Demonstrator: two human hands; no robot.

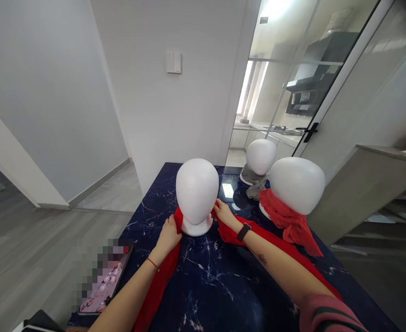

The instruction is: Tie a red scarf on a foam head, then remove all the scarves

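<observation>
A white mannequin head (196,193) stands on the dark blue marble table (210,281) in front of me. A long red scarf (161,276) runs behind its neck and trails down both sides toward me. My left hand (168,235) is closed on the scarf at the left of the neck. At the right of the neck, my right hand (223,213) pinches the scarf's other side; a dark watch sits on that wrist.
A second white head (297,184) wearing a tied red scarf (289,221) stands at the right, and a third (261,156) with a grey scarf behind. A tablet (102,283) lies at the table's left edge. A glass door is at the back right.
</observation>
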